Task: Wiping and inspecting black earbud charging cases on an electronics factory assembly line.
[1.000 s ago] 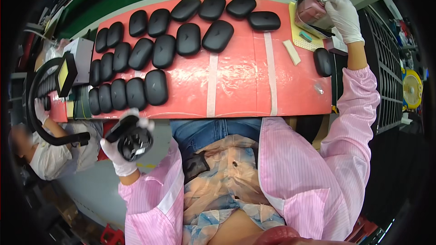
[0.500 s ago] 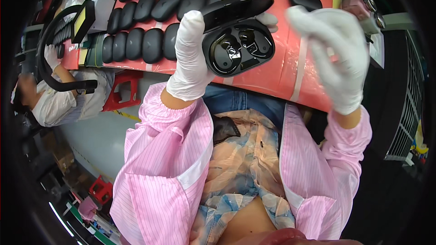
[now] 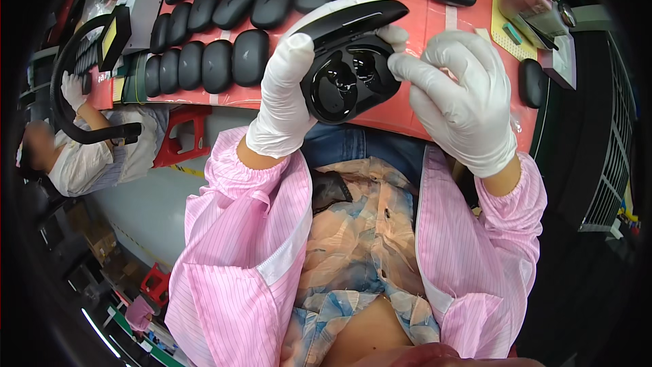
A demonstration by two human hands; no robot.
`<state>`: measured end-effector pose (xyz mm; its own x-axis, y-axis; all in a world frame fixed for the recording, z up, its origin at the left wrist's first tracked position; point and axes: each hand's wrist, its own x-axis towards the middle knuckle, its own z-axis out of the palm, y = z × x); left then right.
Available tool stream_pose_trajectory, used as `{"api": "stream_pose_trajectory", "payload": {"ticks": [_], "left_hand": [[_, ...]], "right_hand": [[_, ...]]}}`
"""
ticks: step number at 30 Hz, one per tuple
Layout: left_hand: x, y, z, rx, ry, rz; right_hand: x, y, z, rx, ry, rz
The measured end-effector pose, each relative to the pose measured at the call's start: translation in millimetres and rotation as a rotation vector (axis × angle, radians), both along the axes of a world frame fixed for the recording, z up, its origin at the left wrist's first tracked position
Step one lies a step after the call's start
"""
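A black earbud charging case [image 3: 354, 88] is held up over the table with its lid [image 3: 356, 22] raised. My left hand [image 3: 285, 88], in a white glove, is closed around the case. Its thumb lies along the left side, and its fingertips show at the far right by the hinge. Inside, the glossy black wells have rounded shapes in them; glare hides whether these are earbuds. My right hand [image 3: 468, 95], also gloved, is beside the case's right end. Its index fingertip is at the rim, the other fingers are bent and apart, and nothing shows in them.
Several closed black cases [image 3: 217, 66] lie in rows on the red table mat [image 3: 435, 20]. One more case [image 3: 531, 83] lies at the right edge. A black curved tube [image 3: 58, 88] and a white box [image 3: 144, 17] stand left, near a co-worker [image 3: 102, 139].
My right hand has moved left and in to the case's right end. The case has tilted a little in my left hand. A closed case shows at the right edge, where my right hand was.
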<state>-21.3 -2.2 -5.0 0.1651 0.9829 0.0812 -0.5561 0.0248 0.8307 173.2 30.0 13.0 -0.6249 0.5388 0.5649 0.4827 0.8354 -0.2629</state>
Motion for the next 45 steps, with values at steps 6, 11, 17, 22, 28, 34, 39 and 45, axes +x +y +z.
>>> {"api": "stream_pose_trajectory", "payload": {"ticks": [6, 11, 17, 22, 28, 34, 39, 45], "left_hand": [[2, 4, -11, 0.077, 0.055, 0.078], [10, 8, -14, 0.056, -0.057, 0.079], [10, 6, -9, -0.166, -0.183, -0.079], [10, 8, -8, -0.125, -0.004, -0.144], [16, -1, 0, -0.311, -0.126, -0.075], [11, -5, -7, -0.418, -0.142, -0.151], [14, -2, -4, -0.335, -0.135, -0.182], [19, -2, -3, -0.248, 0.151, -0.078]], "right_hand": [[2, -5, -11, -0.015, 0.043, -0.002], [6, -13, -30, -0.297, 0.515, -0.039], [4, -22, -37, -0.072, 0.298, -0.15], [16, -9, -37, -0.135, 0.348, -0.093], [8, -6, 8, -0.083, -0.002, 0.209], [1, 0, 1, 0.077, -0.047, 0.036], [4, -11, -8, -0.001, 0.021, 0.191], [4, -6, -17, 0.127, -0.02, -0.013]]}}
